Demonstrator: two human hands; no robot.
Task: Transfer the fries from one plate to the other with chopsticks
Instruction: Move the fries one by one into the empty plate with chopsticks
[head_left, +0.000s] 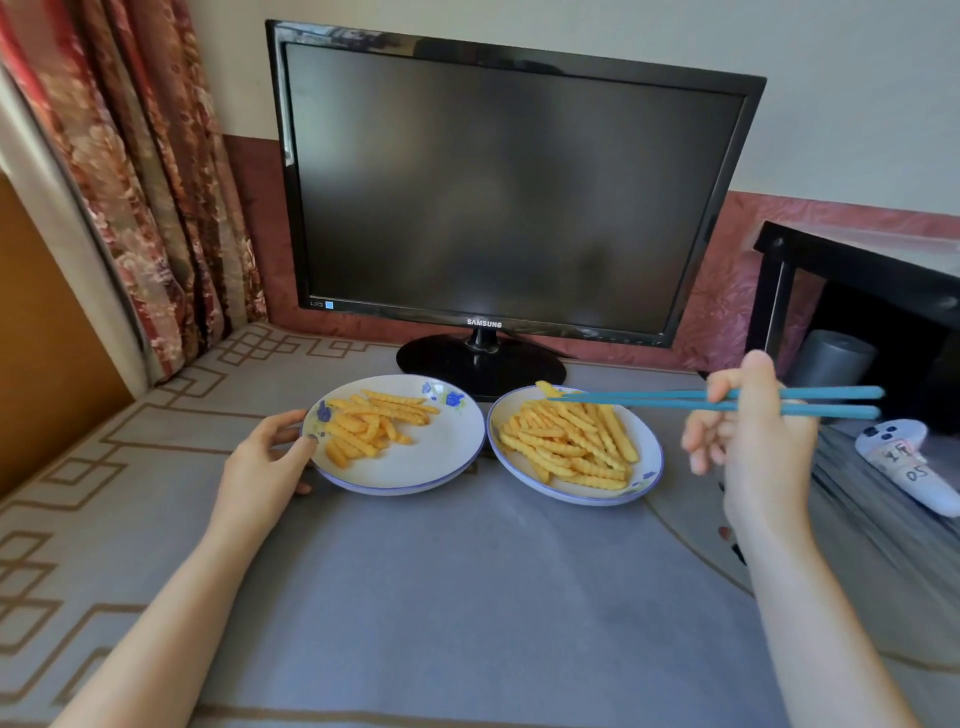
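Right hand (753, 441) grips blue plastic chopsticks (649, 401) pinching one yellow crinkle-cut fry (545, 388); left hand (265, 457) holds the emptier white plate (441, 457); most fries (566, 441) seemingly remain.

Bare forearms (171, 597), bare left hand (260, 462), right hand (753, 452)

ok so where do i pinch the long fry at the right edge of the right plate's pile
Mid-length, across its narrow width, from above and the right. The long crinkle-cut yellow fry lies on top, rightmost of the fries, that side clear, and the blue chopsticks in the right hand point in from there.
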